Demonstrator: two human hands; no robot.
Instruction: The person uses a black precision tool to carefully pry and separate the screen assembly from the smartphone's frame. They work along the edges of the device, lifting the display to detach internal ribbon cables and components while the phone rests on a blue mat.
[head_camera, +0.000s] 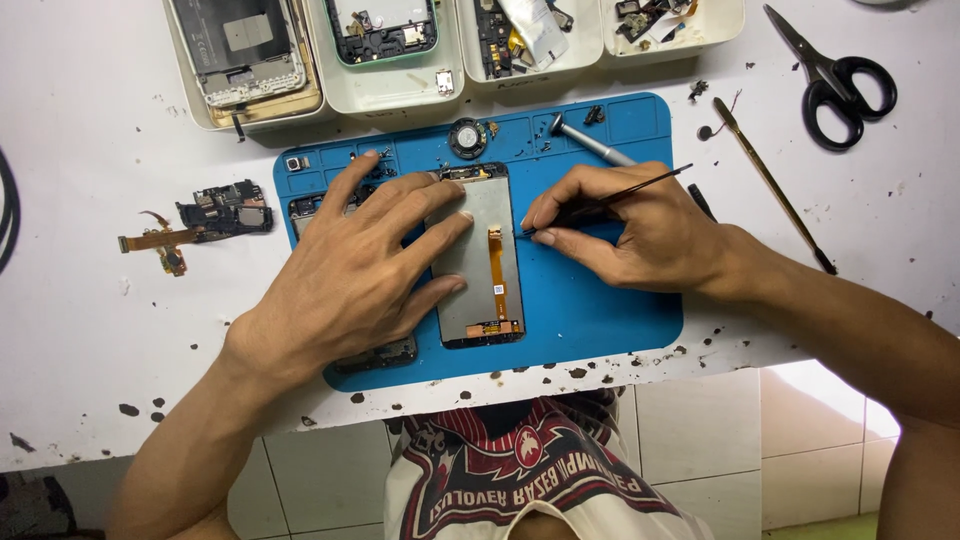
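A phone display panel (482, 262) lies back side up on the blue work mat (600, 300), with an orange flex cable (497, 272) running down its middle. My left hand (355, 275) rests flat on the panel's left part, fingers spread, pressing it down. My right hand (625, 228) pinches black tweezers (610, 200), whose tip points at the panel's right edge near the cable's top. Under my left hand a second phone frame (378, 354) shows partly.
Several white trays (390, 85) with phone parts line the table's far edge. A circuit board with a flex cable (205, 222) lies left of the mat. A screwdriver (592, 142), a thin brush (768, 180) and black scissors (835, 80) lie to the upper right.
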